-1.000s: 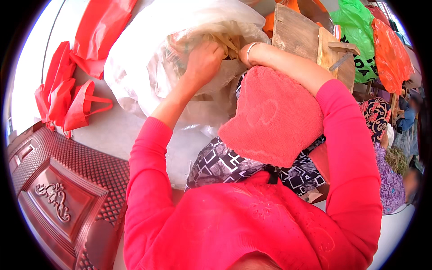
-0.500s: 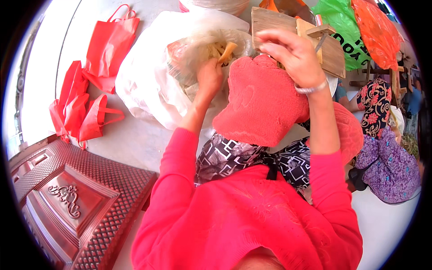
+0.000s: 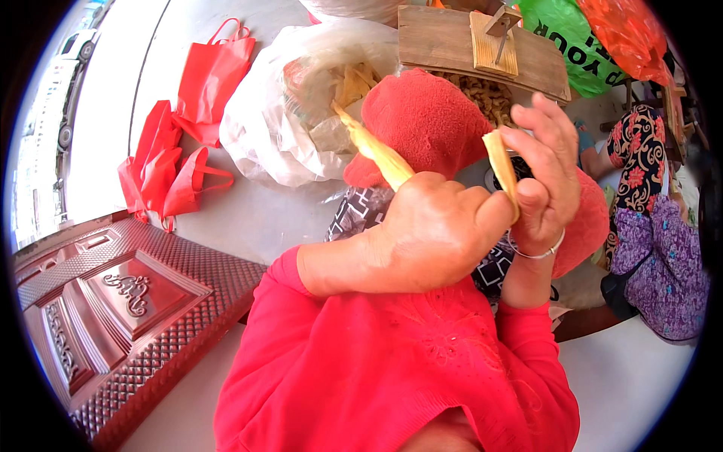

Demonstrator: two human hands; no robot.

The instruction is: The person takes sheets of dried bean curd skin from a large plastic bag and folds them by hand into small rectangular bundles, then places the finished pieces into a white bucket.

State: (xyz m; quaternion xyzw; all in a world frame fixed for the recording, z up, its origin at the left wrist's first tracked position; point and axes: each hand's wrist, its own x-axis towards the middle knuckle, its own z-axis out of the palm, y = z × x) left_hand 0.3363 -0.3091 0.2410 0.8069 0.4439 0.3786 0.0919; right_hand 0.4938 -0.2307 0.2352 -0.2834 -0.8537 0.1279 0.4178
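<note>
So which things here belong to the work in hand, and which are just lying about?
In use:
- left hand holding a pale husk strip
- right hand pinching another strip
- white bag of husks

Lying about:
- red bags
- embossed metal panel
- wooden board
- green bag

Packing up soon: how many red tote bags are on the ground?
3 visible: one red tote bag by the white plastic sack, two bunched together left of it. More may be hidden.

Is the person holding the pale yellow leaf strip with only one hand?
No: both the left hand and right hand grip the leaf strip.
</note>
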